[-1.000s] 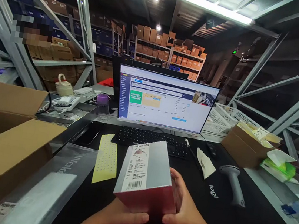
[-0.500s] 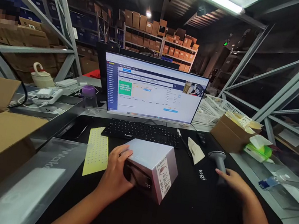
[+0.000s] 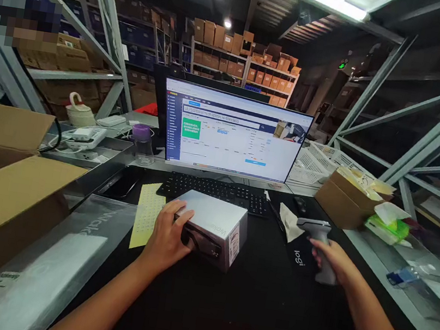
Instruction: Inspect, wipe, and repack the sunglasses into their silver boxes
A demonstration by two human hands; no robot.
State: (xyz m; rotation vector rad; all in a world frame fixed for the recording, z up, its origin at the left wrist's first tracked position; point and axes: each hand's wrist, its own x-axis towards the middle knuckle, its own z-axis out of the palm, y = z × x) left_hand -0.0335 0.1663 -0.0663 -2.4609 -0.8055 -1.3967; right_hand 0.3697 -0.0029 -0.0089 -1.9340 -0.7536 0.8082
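Observation:
My left hand (image 3: pixel 169 236) grips the left end of a light grey product box (image 3: pixel 216 214), thumb on the front and fingers over the top. The box has a dark picture on its front and a white barcode label on its right end. In my right hand (image 3: pixel 332 259) is a grey barcode scanner (image 3: pixel 314 227), held by its handle, its head turned to the left toward the box. Behind the box lies a black keyboard (image 3: pixel 216 187). A yellow sticker sheet (image 3: pixel 144 220) is just left of my left hand.
A lit monitor (image 3: pixel 233 134) stands at the back. At left are an open carton (image 3: pixel 12 200) and a clear plastic bag (image 3: pixel 51 266) with a white box in it. To the right are a brown box (image 3: pixel 347 200), a tissue pack (image 3: pixel 388 226) and a water bottle (image 3: pixel 404 276).
My right hand has raised the scanner upright, its head now facing left. My left hand has turned and lowered the box, so its label end shows less.

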